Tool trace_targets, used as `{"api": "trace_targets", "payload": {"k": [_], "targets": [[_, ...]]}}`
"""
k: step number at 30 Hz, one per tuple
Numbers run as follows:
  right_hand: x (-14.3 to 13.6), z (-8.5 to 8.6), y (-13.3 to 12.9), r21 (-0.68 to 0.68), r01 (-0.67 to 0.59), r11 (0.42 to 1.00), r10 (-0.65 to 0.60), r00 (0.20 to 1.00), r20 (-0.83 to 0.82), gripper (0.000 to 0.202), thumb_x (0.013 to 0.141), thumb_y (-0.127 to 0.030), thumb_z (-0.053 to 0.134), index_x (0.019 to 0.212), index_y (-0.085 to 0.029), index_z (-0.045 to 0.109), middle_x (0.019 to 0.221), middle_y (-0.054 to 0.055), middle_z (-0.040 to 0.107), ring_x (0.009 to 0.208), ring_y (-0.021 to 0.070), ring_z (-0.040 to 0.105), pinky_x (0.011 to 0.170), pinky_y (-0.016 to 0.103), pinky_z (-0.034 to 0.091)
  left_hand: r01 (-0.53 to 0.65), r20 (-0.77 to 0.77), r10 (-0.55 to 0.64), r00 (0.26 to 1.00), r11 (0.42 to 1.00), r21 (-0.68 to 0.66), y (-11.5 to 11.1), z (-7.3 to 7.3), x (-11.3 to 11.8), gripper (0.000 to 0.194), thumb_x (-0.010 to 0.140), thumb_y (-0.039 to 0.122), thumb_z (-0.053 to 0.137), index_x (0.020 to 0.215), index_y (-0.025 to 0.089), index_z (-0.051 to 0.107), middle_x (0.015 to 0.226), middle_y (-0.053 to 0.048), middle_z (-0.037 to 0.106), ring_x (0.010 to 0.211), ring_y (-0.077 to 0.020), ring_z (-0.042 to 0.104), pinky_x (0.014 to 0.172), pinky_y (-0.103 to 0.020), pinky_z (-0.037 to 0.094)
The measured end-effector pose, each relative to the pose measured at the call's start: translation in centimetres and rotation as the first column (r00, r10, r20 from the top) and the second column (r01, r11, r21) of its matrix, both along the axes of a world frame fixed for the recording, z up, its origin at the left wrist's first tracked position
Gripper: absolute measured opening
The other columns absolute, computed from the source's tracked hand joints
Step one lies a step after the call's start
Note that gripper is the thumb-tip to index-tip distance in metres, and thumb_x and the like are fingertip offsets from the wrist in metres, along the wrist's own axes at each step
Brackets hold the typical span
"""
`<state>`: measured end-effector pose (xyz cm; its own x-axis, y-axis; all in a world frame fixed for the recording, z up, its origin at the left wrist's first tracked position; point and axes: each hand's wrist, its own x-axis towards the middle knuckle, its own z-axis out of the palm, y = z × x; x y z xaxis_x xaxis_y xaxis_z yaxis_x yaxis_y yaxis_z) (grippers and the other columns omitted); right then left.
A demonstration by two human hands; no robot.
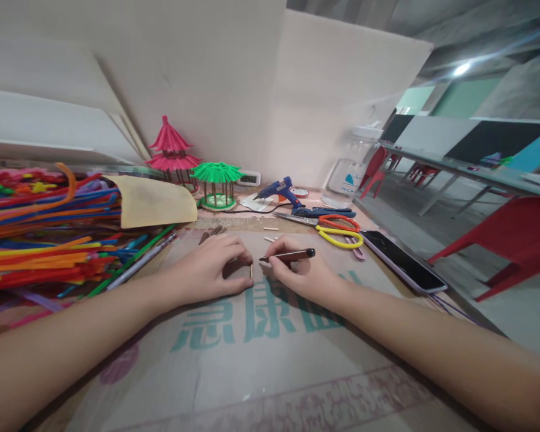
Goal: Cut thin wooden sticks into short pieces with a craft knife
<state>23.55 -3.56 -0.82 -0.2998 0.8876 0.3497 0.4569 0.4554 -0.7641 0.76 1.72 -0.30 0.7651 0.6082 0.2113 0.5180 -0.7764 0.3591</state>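
Note:
Between the thumb and forefinger of my left hand (211, 270) is a short pale wooden stick (251, 271), held upright on the board. My right hand (303, 276) grips a dark brown marker pen (294, 255) like a writing tool, its tip pointing left toward the stick, with a small gap between them. Just beyond my hands lie a pale stick (270, 228) and another, partly hidden by my right hand. Several dark brown sticks (212, 233) rest behind my left hand. Beneath both hands is a grey printed board (270, 372) with green characters.
Colourful pipe cleaners (49, 210) are heaped at left. Behind stand a green-roofed model pavilion (216, 186) and a pink-roofed one (168, 147). A blue glue gun (281, 191), scissors (339, 231), a clear bottle (345, 174) and a phone (405, 261) lie or stand toward the right.

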Motion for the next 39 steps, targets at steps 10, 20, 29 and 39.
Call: {"api": "trace_targets", "payload": {"k": [10, 20, 29, 39], "targets": [[0.24, -0.10, -0.23, 0.011, 0.012, 1.000, -0.012, 0.998, -0.057, 0.007, 0.090, -0.026, 0.056, 0.085, -0.021, 0.055, 0.069, -0.002, 0.059, 0.058, 0.0128, 0.057, 0.053, 0.024, 0.043, 0.017, -0.001, -0.017, 1.000, 1.000, 0.025, 0.07, -0.16, -0.09, 0.032, 0.088, 0.051, 0.066, 0.100, 0.021, 0.068, 0.099, -0.003, 0.065, 0.093, -0.0229, 0.059, 0.084, -0.035, 0.041], [0.11, 0.16, -0.26, -0.053, -0.037, 0.998, 0.033, 0.997, -0.071, 0.010, 0.091, -0.030, 0.055, 0.086, -0.021, 0.057, 0.069, -0.001, 0.060, 0.059, 0.0144, 0.059, 0.055, 0.027, 0.046, 0.025, 0.023, -0.025, 0.999, 0.999, 0.027, -0.16, 0.04, 0.11, 0.028, 0.086, 0.046, 0.068, 0.097, 0.020, 0.068, 0.096, -0.003, 0.065, 0.091, -0.0226, 0.060, 0.083, -0.035, 0.041], [0.00, -0.33, 0.13, -0.104, -0.083, 0.991, 0.073, 0.992, -0.103, 0.012, 0.090, -0.031, 0.059, 0.088, -0.020, 0.061, 0.079, 0.002, 0.067, 0.071, 0.0160, 0.067, 0.063, 0.027, 0.051, 0.045, 0.039, -0.046, 0.998, 0.998, 0.034, -0.11, -0.07, 0.20, 0.028, 0.086, 0.046, 0.067, 0.097, 0.020, 0.069, 0.095, -0.003, 0.065, 0.092, -0.0229, 0.060, 0.084, -0.036, 0.041], [0.01, -0.23, 0.10, -0.107, -0.084, 0.991, 0.078, 0.995, -0.056, 0.013, 0.090, -0.033, 0.059, 0.089, -0.020, 0.061, 0.080, 0.004, 0.069, 0.068, 0.0169, 0.066, 0.062, 0.029, 0.051, 0.036, 0.022, -0.036, 0.999, 0.999, 0.027, -0.03, 0.03, 0.06, 0.024, 0.086, 0.042, 0.065, 0.096, 0.021, 0.068, 0.095, -0.003, 0.065, 0.090, -0.0220, 0.059, 0.083, -0.036, 0.041]]}}
